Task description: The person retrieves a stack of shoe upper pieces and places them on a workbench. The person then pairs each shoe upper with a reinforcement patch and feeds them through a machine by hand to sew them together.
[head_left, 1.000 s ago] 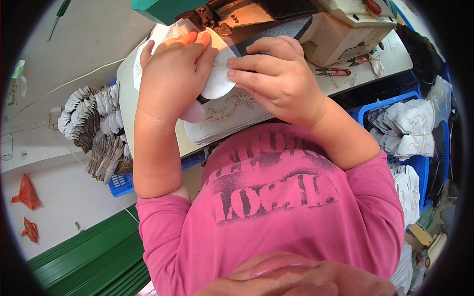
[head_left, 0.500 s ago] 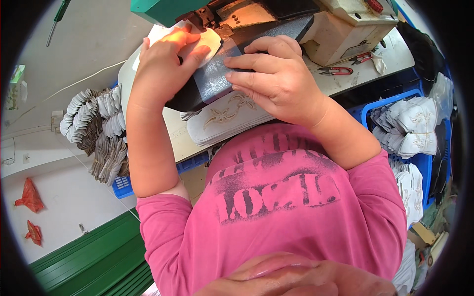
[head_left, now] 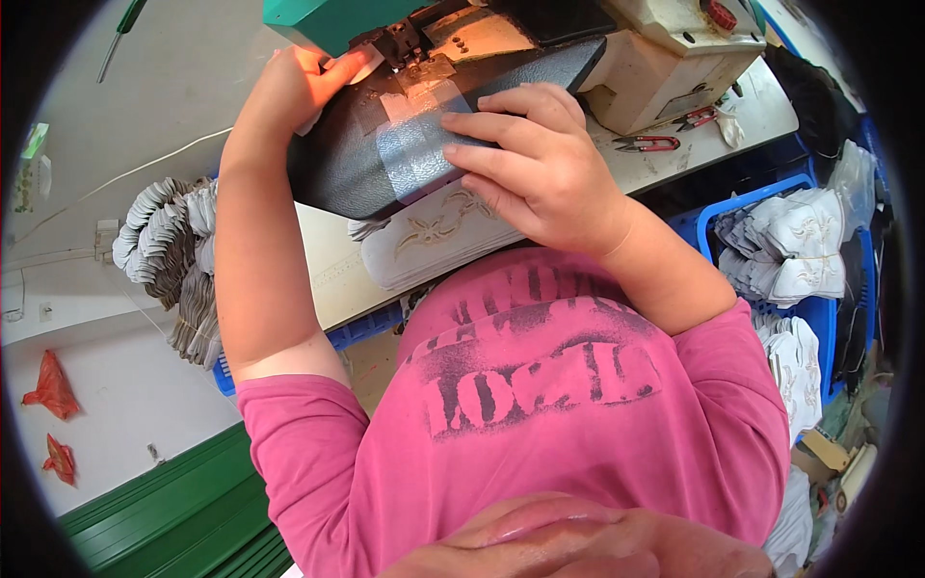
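At the far left of the sewing machine (head_left: 414, 53), my left hand (head_left: 306, 85) pinches a pale cut fabric piece (head_left: 367, 65), beside the machine's dark metal parts. Most of that piece is hidden behind my fingers. My right hand (head_left: 540, 159) is open, fingers apart and slightly bent, at the near edge of the dark padded machine bed (head_left: 356, 159). Nothing shows in it. Clear tape covers part of the bed near my right fingertips. Just below the bed lies a stack of white embroidered pieces (head_left: 414, 252).
Two red-handled thread snips (head_left: 647, 144) lie on the white tabletop (head_left: 621, 171) at right. A blue crate (head_left: 713, 217) there holds tied bundles of white pieces (head_left: 785, 246). More grey-white bundles (head_left: 164, 236) stand at left. A green machine housing (head_left: 337, 21) rises at the back.
My left hand has moved left and away from me with the pale piece, uncovering the taped machine bed. My right hand has stayed nearly in place.
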Available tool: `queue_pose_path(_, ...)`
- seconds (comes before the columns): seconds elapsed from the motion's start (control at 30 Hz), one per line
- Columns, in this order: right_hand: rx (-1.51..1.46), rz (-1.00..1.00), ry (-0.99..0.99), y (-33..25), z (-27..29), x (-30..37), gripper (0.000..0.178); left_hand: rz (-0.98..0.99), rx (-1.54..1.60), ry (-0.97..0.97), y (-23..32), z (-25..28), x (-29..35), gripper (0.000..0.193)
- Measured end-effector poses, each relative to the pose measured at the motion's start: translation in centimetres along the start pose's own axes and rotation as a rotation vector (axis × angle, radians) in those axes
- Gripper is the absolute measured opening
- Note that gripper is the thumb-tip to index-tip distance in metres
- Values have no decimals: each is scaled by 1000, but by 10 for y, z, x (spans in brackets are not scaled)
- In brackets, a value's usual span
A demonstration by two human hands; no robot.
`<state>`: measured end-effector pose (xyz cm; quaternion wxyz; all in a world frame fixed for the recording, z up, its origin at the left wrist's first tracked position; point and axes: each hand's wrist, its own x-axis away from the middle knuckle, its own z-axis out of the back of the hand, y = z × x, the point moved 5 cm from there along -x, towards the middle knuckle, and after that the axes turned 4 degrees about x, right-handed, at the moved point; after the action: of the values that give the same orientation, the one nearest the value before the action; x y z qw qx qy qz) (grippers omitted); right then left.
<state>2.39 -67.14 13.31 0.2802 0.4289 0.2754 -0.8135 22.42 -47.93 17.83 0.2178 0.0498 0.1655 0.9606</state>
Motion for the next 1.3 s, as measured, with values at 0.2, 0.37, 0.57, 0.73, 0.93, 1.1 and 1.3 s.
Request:
queue_pose_path(0.2,-120,159,-6,-20,9,36,29,-151,89,166,-18,2,37,48)
queue_pose_path(0.37,-55,3,-435,-1,-43,82,26,-443,112,192,-15,-19,124,87)
queue_pose_path(0.57,37,-38,-604,21,-83,108,32,-369,-57,382,-58,-7,186,51)
queue_pose_path(0.73,50,-38,-737,23,-87,106,31,-62,112,586,-149,32,197,50)
queue_pose_path(0.93,-15,-96,-835,25,-99,105,32,124,201,654,-251,96,200,48)
queue_pose_path(1.1,-2,-196,-824,35,-88,116,32,171,463,166,-226,32,183,63)
queue_pose_path(1.3,-156,-148,-662,26,-55,96,35,63,-103,35,-227,-136,240,75)
